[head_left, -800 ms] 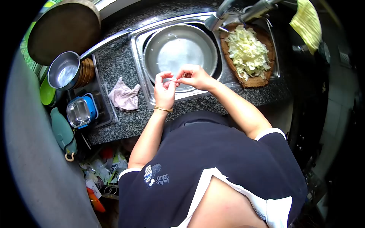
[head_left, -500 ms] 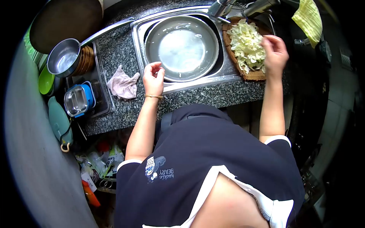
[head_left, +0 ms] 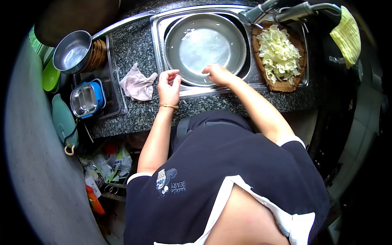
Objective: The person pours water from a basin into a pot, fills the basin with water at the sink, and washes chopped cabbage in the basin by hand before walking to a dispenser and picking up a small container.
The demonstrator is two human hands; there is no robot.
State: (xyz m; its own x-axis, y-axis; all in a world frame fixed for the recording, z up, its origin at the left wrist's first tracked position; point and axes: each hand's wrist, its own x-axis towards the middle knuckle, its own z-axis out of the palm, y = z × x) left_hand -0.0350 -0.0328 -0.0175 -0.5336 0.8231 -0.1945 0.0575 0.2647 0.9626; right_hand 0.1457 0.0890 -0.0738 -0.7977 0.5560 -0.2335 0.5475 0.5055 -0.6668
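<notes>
A wide metal basin (head_left: 196, 53) with shallow water and a few small pale scraps sits in the sink. My right hand (head_left: 220, 76) is over its front part, fingers bent and pressed together; whether a scrap is between them I cannot make out. At the basin's front left edge is my left hand (head_left: 168, 87), its fingers curled toward the thumb and what they hold, if anything, hidden. Torn pale cabbage leaves (head_left: 279, 55) are heaped on a woven basket (head_left: 283, 86) to the right of the basin.
The faucet (head_left: 259, 14) reaches over the sink's back right. A pinkish cloth (head_left: 138, 83) lies on the granite counter (head_left: 132, 45). Farther left are a saucepan (head_left: 72, 52) and a blue-rimmed lunch box (head_left: 84, 100). A yellow cloth (head_left: 346, 36) hangs at right.
My right hand has moved left from the cabbage basket to the front of the basin. My left hand stays by the basin's edge. The whole view has shifted slightly.
</notes>
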